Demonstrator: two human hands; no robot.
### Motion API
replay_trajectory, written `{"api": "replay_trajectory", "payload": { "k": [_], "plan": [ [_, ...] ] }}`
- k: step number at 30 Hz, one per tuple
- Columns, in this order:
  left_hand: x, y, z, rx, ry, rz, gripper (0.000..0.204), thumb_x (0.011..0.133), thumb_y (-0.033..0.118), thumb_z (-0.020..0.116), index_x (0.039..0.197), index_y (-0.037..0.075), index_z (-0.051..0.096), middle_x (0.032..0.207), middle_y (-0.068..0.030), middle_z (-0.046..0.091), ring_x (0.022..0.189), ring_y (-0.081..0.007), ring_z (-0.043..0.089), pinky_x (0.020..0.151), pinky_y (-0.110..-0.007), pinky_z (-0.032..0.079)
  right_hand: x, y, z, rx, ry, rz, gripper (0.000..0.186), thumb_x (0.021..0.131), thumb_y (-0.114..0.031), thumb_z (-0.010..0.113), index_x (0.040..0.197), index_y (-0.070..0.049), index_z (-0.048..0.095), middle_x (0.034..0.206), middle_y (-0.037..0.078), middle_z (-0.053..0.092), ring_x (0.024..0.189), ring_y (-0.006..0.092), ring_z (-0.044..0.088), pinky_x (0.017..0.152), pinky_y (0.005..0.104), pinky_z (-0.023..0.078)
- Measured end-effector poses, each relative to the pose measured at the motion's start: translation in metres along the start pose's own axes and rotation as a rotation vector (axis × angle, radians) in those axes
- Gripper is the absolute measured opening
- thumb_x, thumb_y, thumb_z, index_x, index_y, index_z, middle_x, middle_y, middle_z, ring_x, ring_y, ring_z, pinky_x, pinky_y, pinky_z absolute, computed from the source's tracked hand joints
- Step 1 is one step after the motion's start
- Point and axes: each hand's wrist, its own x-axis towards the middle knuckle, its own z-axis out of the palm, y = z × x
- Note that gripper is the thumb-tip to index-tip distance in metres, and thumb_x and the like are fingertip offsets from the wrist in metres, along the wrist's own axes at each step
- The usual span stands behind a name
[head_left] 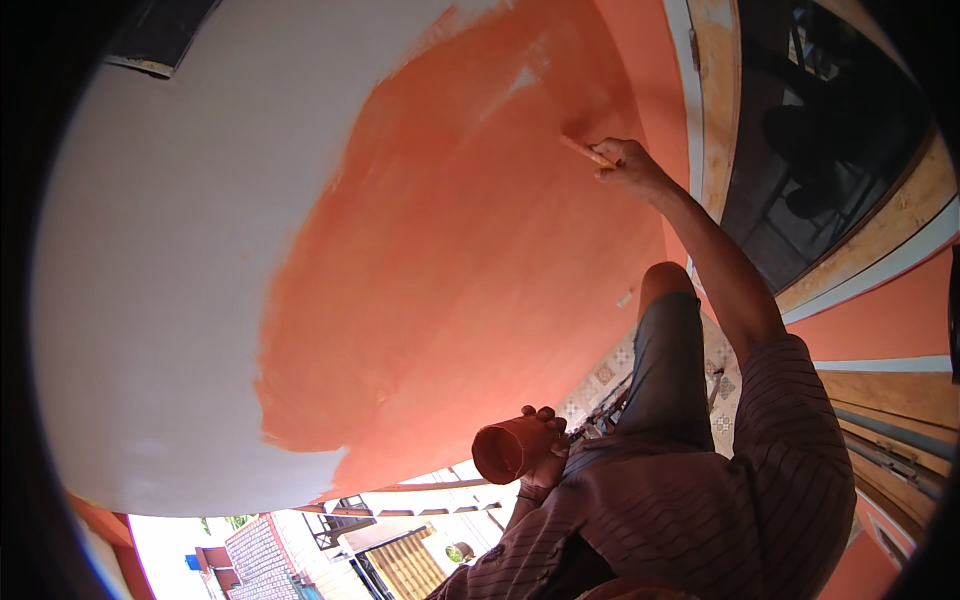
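Observation:
My right hand [622,165] grips the handle of a paintbrush [585,150], its head at the orange painted patch of the wall [470,230], high and to the right. My left hand [540,450] is wrapped round a cylindrical container [500,450] coated in red-orange paint, held low near my body. The patch has rough edges against the white, unpainted part of the wall [150,280] on the left. A small pale streak shows within the orange near its top.
A wood-framed dark glass pane [820,150] lines the right side, with orange and white trim. Patterned tiles [605,375] show beside my raised knee. Along the bottom, a bright opening shows a tiled roof [260,555] and railings outside. A dark rectangular object [160,30] sits at the top left.

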Motion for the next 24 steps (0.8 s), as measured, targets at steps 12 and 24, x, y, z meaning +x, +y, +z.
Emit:
{"api": "replay_trajectory", "payload": {
  "k": [12,24],
  "plan": [
    [-0.009,0.004,-0.008,0.005,-0.033,0.059,0.05,0.097,0.036,0.073,0.139,0.013,0.06,0.136,-0.013,0.058,0.128,-0.0323,0.054,0.09,-0.049,0.056,0.028,-0.012,-0.033,-0.123,0.086,0.428,0.026,0.104,-0.014,0.061,0.124,0.0,0.069,0.07,0.006,0.052,0.063,0.0176,0.057,0.059,0.0384,0.046],
    [-0.004,0.008,-0.005,0.021,-0.034,0.046,0.044,0.101,0.035,0.066,0.139,0.014,0.06,0.132,-0.0105,0.058,0.126,-0.0309,0.054,0.087,-0.05,0.054,0.086,-0.151,-0.077,-0.064,-0.405,0.164,0.027,0.1,-0.013,0.063,0.118,0.003,0.075,0.066,-0.002,0.047,0.06,0.0072,0.048,0.05,0.0267,0.035]
  ]
}}
